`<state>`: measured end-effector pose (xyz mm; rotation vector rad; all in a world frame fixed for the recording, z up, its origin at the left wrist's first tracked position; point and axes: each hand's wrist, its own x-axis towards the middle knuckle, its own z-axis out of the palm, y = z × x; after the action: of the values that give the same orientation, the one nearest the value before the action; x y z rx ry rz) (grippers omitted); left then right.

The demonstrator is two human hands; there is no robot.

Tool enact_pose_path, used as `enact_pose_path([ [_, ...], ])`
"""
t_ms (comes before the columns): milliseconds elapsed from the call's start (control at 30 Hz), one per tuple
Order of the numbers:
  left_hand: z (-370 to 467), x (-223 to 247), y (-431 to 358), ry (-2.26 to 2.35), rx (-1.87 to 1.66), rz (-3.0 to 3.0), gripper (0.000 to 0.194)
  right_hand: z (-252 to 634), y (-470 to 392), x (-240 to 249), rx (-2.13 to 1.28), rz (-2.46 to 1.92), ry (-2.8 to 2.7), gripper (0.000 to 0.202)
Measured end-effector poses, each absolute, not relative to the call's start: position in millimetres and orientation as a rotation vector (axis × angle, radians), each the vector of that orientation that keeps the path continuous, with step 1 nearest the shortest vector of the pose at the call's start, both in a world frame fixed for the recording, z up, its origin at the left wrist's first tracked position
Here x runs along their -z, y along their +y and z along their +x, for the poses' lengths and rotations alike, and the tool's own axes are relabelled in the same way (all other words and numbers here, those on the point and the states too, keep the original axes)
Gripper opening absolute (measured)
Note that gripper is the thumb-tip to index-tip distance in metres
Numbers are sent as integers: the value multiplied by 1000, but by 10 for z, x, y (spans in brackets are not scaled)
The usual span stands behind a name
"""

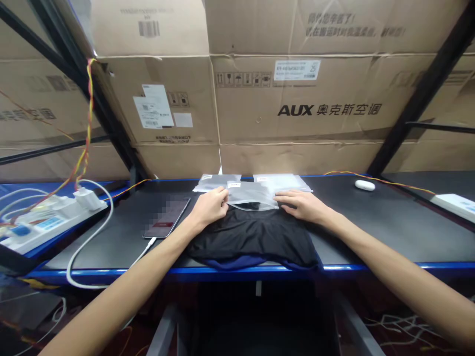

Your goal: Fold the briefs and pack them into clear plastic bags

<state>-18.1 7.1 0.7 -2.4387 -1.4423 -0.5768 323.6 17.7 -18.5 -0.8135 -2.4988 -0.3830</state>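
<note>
A frosted plastic bag (252, 193) lies on the table between my hands, its mouth gaping toward me. Something dark shows in the opening. My left hand (212, 206) is closed, fingers pinching the bag's left edge. At the right edge, my right hand (300, 203) grips the bag between thumb and fingers. Directly in front of the mouth is a black garment (256, 237) with dark blue along its near edge, rumpled and reaching the table's front edge. Two more frosted bags lie behind, one at the back left (213, 183) and one at the back right (293, 183).
A phone (166, 217) with a white charging cable (89, 232) lies left of my left forearm. A loaded power strip (52, 222) sits at far left, another white strip (456, 205) at far right. A white earbud case (364, 185) rests at right. Large cardboard boxes (245, 118) stand behind.
</note>
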Motion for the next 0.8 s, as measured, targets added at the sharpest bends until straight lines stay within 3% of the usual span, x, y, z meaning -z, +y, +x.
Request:
enact_pose_path([
  [233,-83,-31,20,-1054,802,-2673,41,3149,216,252,584,-664,-2533,26],
  [467,173,19,250,-830,625,-2799,19,3096,129,255,646,-523,-2445,22],
  [600,222,-4,345,-833,718,-2850,7,3066,96,239,686,-512,-2427,21],
  [800,250,30,386,-818,708,-2807,10,3042,141,268,625,-560,-2442,22],
])
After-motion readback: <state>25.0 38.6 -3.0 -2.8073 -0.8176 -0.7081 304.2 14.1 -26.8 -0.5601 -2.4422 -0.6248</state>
